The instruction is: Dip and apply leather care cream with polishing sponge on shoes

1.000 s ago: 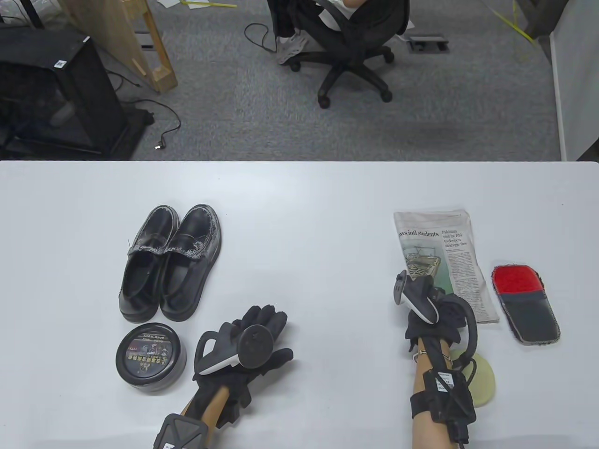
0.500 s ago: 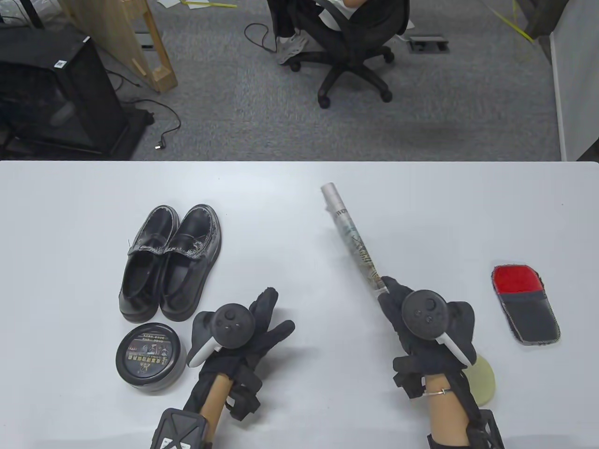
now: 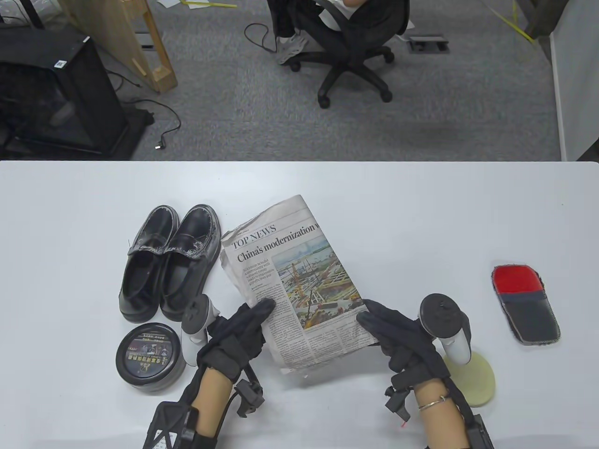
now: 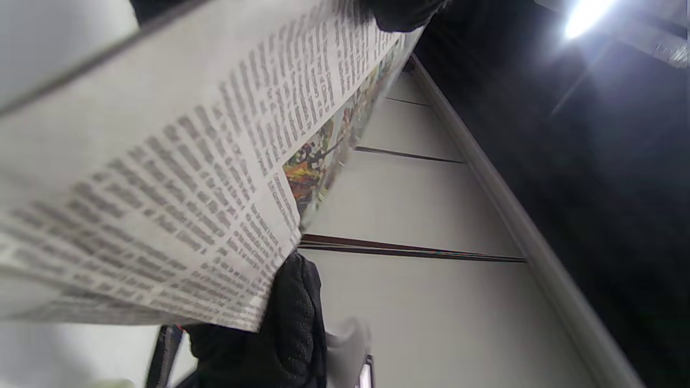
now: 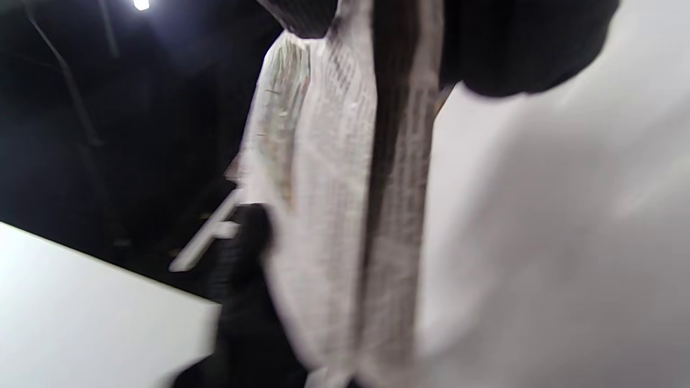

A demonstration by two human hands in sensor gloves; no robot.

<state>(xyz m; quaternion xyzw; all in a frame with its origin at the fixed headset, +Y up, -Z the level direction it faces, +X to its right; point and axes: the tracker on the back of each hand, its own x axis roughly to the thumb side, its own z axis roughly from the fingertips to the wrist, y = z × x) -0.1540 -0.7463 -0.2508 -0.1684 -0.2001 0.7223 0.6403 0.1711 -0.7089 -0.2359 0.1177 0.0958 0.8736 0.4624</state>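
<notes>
White table (image 3: 421,201) before grey carpet (image 3: 262,126) and office chair (image 3: 355,42), left hand (image 3: 236,334) and right hand (image 3: 398,339) each pinching folded newspaper (image 3: 295,276) edges, shoes (image 3: 171,262) alongside

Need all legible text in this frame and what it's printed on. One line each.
"TOP NEWS": section header on the newspaper.
"China's modernization w": headline below it, cut off at the fold.
Newspaper body text: too small to read.
Lid label of the cream tin: too small to read.

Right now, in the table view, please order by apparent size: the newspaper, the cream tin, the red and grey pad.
1. newspaper, though held up, nearer the camera
2. red and grey pad and cream tin: look alike
</notes>
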